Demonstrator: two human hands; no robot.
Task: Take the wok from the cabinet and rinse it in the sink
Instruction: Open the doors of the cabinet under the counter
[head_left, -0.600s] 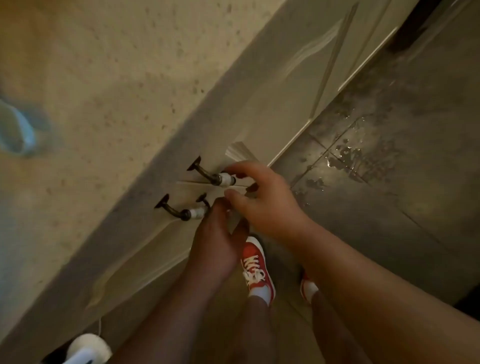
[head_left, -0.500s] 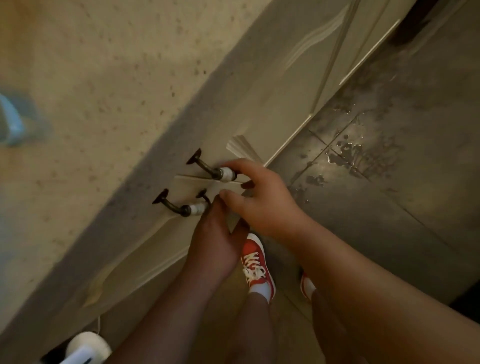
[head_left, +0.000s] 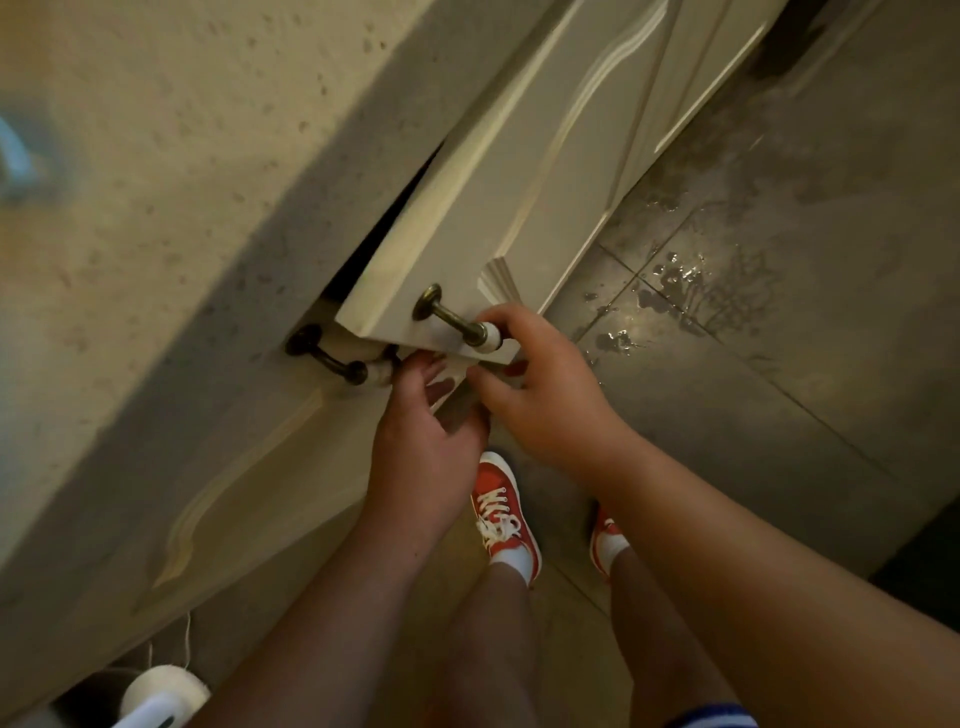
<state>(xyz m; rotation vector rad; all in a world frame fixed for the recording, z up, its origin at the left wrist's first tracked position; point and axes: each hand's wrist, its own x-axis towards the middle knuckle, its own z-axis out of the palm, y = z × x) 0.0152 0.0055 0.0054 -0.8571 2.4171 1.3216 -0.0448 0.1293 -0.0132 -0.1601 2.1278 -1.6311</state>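
Below a speckled countertop are two cream cabinet doors with brass and white handles. The right door stands ajar, with a dark gap showing at its top edge. My right hand grips the right door handle at its lower end. My left hand reaches under that door's corner to the left door handle, fingers curled at its end. The left door looks closed. No wok is visible; the cabinet's inside is dark.
The grey tiled floor has a wet puddle to the right. My red sneakers stand just below the hands. A white round object sits at the lower left, and a blurred blue thing lies on the counter.
The right cabinet door has swung outward from shut to ajar, pulled by my right hand. My left hand stays at the left handle.
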